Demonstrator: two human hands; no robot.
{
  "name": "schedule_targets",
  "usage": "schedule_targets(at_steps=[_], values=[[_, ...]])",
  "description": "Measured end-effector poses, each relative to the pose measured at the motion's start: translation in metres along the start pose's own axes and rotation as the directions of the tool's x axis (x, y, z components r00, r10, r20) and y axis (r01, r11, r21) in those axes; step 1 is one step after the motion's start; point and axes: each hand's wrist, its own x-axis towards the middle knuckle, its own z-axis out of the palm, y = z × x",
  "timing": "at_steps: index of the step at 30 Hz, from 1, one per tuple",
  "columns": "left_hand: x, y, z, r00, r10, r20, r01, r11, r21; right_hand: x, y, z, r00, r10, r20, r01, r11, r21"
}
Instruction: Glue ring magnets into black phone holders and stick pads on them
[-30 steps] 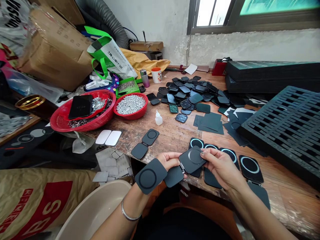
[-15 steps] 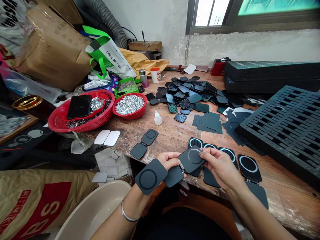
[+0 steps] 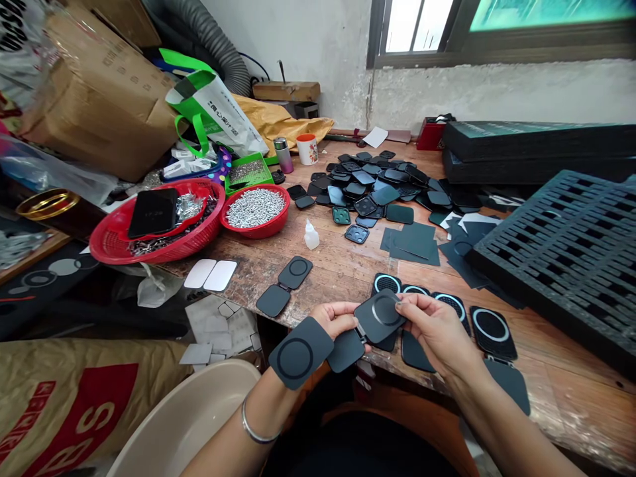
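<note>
A dark hinged two-panel pad (image 3: 380,317) is held between both hands over the table's front edge. My left hand (image 3: 334,322) is closed on it near the hinge. A separate dark sheet with a ring mark (image 3: 301,352) lies over the back of my left hand and wrist. The fingers of my right hand (image 3: 437,328) pinch the pad's right edge by its ring. Beneath and right of my right hand, several hinged pads with pale rings (image 3: 491,331) lie in a row. Another unfolded pad (image 3: 274,300) rests on the table to the left.
A small white bottle (image 3: 311,235) stands mid-table, before a heap of dark plates (image 3: 370,179). Red baskets (image 3: 258,228) hold metal parts on the left. Dark sheets (image 3: 415,242) and a slotted black foam block (image 3: 561,245) are at right. A beige basin (image 3: 199,404) sits below.
The view has shifted very slightly. Both hands keep the same hold on the pad, with hardly any visible movement.
</note>
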Motion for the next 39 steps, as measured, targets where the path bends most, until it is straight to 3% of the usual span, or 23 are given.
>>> schedule_targets(at_steps=[4,8,13,17,21,24,33,39], values=[[0.003,-0.003,-0.003,0.987,-0.112,0.116,0.115,0.993,-0.012,0.002,0.003,-0.003,0.999,-0.048,-0.008,0.047,0.998,-0.045],[0.004,-0.004,-0.003,0.991,-0.084,0.108,0.084,0.996,-0.003,0.001,0.005,-0.005,0.981,-0.193,-0.011,0.188,0.967,-0.172],[0.005,-0.008,0.0,0.998,-0.059,0.038,0.06,0.998,-0.034,-0.008,0.002,-0.002,0.913,-0.408,0.004,0.372,0.83,-0.415],[0.005,-0.01,0.002,1.0,-0.02,0.02,0.021,0.998,-0.061,-0.016,0.0,0.0,0.819,-0.572,0.04,0.492,0.667,-0.56],[0.003,-0.008,0.004,0.999,0.01,0.034,-0.009,1.0,-0.022,-0.016,0.001,0.001,0.679,-0.728,0.092,0.581,0.456,-0.674],[0.001,-0.005,0.005,0.998,0.036,0.049,-0.036,0.999,0.006,-0.015,0.002,0.001,0.613,-0.782,0.114,0.607,0.374,-0.701],[0.007,-0.02,0.004,0.997,0.075,0.031,-0.074,0.997,-0.007,-0.013,-0.002,0.002,0.683,-0.726,0.08,0.558,0.448,-0.698],[0.004,-0.016,0.009,0.996,0.091,0.01,-0.091,0.996,0.009,-0.013,-0.005,0.003,0.717,-0.693,0.075,0.535,0.477,-0.697]])
